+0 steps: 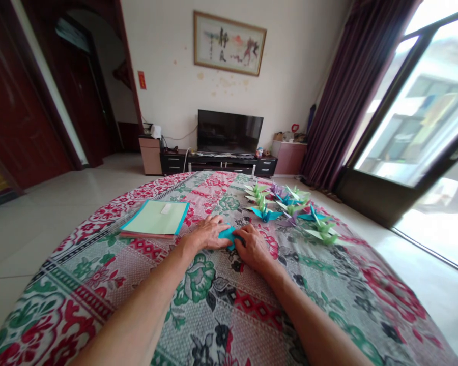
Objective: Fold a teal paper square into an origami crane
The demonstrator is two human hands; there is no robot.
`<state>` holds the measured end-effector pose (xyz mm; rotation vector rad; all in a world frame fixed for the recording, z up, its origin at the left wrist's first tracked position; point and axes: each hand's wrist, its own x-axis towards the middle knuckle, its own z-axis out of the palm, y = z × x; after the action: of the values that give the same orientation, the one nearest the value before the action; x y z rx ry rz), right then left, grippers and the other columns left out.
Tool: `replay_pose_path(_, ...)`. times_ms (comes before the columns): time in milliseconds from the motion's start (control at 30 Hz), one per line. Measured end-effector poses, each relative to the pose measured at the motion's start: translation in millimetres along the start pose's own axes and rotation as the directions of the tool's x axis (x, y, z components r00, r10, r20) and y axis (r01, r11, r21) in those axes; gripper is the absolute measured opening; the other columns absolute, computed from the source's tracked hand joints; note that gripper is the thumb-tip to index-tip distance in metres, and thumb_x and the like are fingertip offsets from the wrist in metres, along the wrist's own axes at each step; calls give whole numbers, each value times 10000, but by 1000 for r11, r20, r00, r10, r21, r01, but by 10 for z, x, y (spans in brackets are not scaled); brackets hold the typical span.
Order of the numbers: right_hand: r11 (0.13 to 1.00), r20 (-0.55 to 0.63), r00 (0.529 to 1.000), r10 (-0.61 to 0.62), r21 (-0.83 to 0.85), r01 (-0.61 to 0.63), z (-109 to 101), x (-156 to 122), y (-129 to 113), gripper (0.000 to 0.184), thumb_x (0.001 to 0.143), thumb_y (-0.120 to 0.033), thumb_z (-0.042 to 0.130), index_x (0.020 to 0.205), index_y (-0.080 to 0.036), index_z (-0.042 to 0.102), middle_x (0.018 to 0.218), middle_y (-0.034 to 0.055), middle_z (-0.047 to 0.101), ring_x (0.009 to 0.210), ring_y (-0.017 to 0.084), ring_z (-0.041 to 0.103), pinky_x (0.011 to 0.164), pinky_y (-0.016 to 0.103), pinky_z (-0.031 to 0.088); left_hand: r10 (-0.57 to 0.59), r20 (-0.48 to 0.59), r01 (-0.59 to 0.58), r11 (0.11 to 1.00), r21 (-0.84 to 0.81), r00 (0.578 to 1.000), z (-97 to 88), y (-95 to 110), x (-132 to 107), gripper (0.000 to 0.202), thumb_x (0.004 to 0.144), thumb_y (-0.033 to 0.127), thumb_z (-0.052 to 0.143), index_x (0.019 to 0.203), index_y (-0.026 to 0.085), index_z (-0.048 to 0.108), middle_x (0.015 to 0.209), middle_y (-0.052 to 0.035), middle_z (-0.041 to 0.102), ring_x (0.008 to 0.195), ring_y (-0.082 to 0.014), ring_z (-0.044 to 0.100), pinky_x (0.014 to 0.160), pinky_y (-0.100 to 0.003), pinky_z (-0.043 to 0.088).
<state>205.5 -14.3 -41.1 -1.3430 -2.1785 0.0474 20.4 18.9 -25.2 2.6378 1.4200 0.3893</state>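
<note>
A small piece of blue folded paper [227, 234] lies on the tablecloth between my two hands, partly hidden by the fingers. My left hand [209, 233] holds it down from the left, with the thumb along its near edge. From the right, my right hand [252, 245] grips the paper between bent fingers and thumb. Left of my hands is a stack of square paper sheets [156, 217], pale green on top with a blue border showing under it. Several folded paper cranes [265, 213] in green, blue and purple stand in rows to the right.
A patterned floral tablecloth [137, 284] covers the round table. A small white slip [166, 208] rests on the paper stack. Beyond the table stand a television [229, 132] and low cabinets [173, 161]. Purple curtains [339, 96] hang beside a glass door at right.
</note>
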Motion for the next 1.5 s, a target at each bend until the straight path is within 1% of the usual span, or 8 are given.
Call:
replay_pose_path(167, 998, 0, 998, 65, -9, -65, -5, 11, -36, 258, 799, -356, 556, 1022, -245, 628, 969, 60, 537, 869, 175, 515, 783, 291, 388, -105, 137, 106, 994, 4, 985, -64, -9, -70, 713, 693, 690, 460, 1319, 356, 389, 1463, -64, 245, 1330, -354, 157, 1030, -553, 177)
replay_pose_path(367, 995, 7, 996, 91, -31, -91, -48, 20, 19, 312, 755, -469, 596, 1003, -282, 630, 970, 48, 547, 885, 196, 508, 780, 326, 359, -138, 189, 140, 990, 4, 972, -128, 26, -88, 787, 642, 742, 458, 1334, 387, 341, 1492, -36, 178, 1351, -342, 99, 1040, -554, 143)
replay_pose_path(700, 960, -136, 953, 273, -24, -278, -106, 44, 163, 145, 795, -246, 520, 766, -214, 658, 778, 40, 573, 770, 171, 519, 699, 278, 370, -146, 208, 155, 987, -30, 967, -107, -8, -70, 838, 597, 775, 463, 1333, 392, 345, 1500, -37, 150, 1358, -342, 75, 1048, -557, 123)
replay_pose_path(833, 996, -293, 954, 60, 83, -37, -107, 34, 56, 223, 756, -95, 477, 887, -191, 630, 921, 63, 584, 886, 185, 516, 799, 299, 386, -145, 211, 155, 987, -35, 967, -105, -24, -57, 837, 593, 773, 469, 1331, 402, 339, 1498, -33, 155, 1356, -346, 79, 1040, -560, 141)
replay_pose_path(933, 942, -126, 974, -188, 257, 215, -91, 19, -39, 278, 748, -41, 449, 908, -195, 617, 869, 36, 586, 817, 147, 534, 759, 259, 411, -135, 199, 143, 989, -26, 971, -96, -33, -52, 808, 613, 748, 479, 1329, 399, 342, 1490, -32, 180, 1350, -336, 114, 1039, -552, 154)
replay_pose_path(1033, 928, -20, 973, -229, 298, 224, -56, 19, -79, 229, 732, -42, 487, 837, -188, 629, 796, 22, 570, 765, 137, 527, 716, 248, 410, -127, 190, 133, 991, -22, 974, -83, -31, -54, 794, 629, 729, 481, 1333, 390, 342, 1487, -36, 189, 1348, -337, 122, 1040, -551, 153)
replay_pose_path(1300, 944, 32, 975, -220, 260, 204, -25, 27, -66, 302, 742, -51, 502, 930, -222, 665, 848, 29, 553, 815, 141, 511, 770, 270, 397, -123, 213, 129, 992, -15, 969, -45, -127, -23, 693, 698, 658, 460, 1330, 398, 344, 1491, -4, 183, 1346, -324, 153, 1050, -537, 164)
replay_pose_path(1500, 952, 44, 976, -213, 233, 197, -37, 28, -76, 326, 755, -66, 495, 980, -229, 667, 871, 35, 560, 817, 140, 519, 783, 271, 408, -17, 171, 31, 996, -81, 985, -101, -218, -10, 584, 754, 375, 491, 1321, 272, 399, 1462, -28, 277, 1334, -229, 229, 1081, -375, 192)
